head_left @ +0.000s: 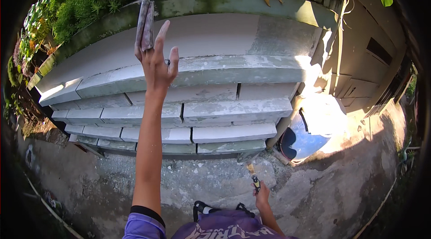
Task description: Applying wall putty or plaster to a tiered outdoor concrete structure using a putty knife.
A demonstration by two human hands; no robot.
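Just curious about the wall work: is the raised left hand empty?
No, the left hand presses a flat block against the wall's top ledge.

The left arm stretches straight up toward twelve o'clock, bare from a short sleeve, the left hand (155,57) raised with fingers spread and thumb-side fingers pinched closed. The right hand (261,192) sits low at five o'clock, fist closed, forearm bent close.

sleeve (142,226): purple w/ black cuff, short | shirt (224,229): purple, pale lettering | forearms bare
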